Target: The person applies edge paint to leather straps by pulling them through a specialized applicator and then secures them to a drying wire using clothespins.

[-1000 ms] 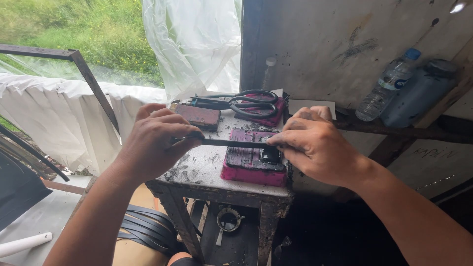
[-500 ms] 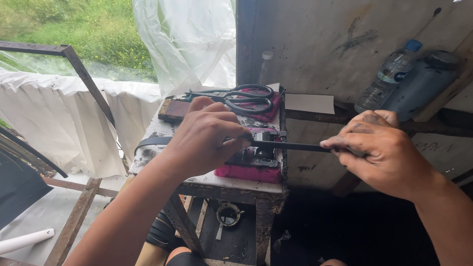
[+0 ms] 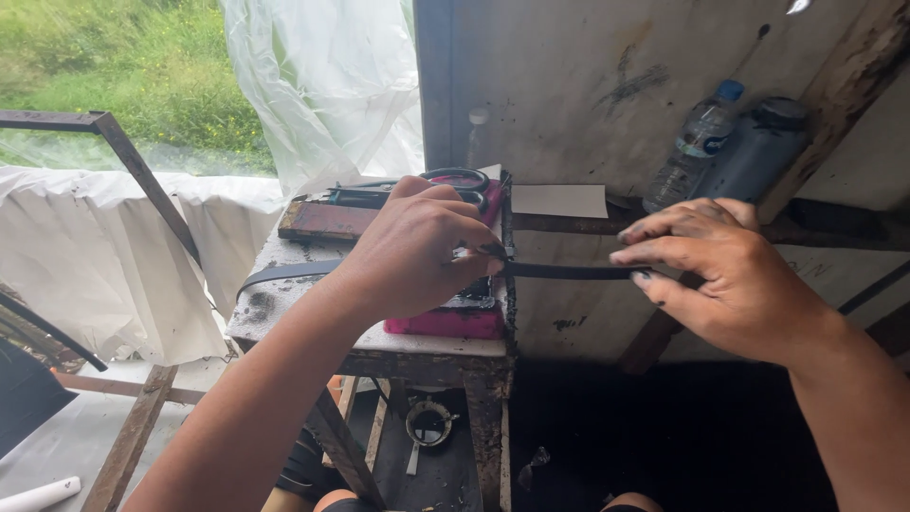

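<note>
Head view showed me a black strap (image 3: 559, 271), a flat narrow band, stretched level between the two hands just past the right edge of the bench (image 3: 284, 318). My left hand (image 3: 417, 248) was closed over it above the bench's right side, fingertips pinching the strap near a pink block (image 3: 445, 322) that lay on the bench top. My right hand (image 3: 725, 270) was off the bench to the right, thumb and fingers closed narrowly on the strap's far end. The strap ran on to the left behind my left hand and lay across the bench top toward its left edge.

At the back of the bench lay one pair of scissors (image 3: 427, 186) with dark handles, beside a flat rusty brown slab (image 3: 322, 220). The bench top was pale, stained and speckled with black, on rusty metal legs.

Behind it, on a dark ledge against the wall, lay one white rectangular card (image 3: 559, 200), blank as far as I could tell. Further right stood two bottles leaning together: one clear plastic bottle (image 3: 697, 152) with a blue cap and a pale label band whose print was too small to read, and one dark grey bottle (image 3: 754, 152) with a dark lid. The wall (image 3: 588, 85) was grey, scuffed board. To the left hung clear plastic sheeting (image 3: 322, 85), a white cloth (image 3: 95, 256) draped over a rusty frame, and green grass (image 3: 123, 76) lay outside.
</note>
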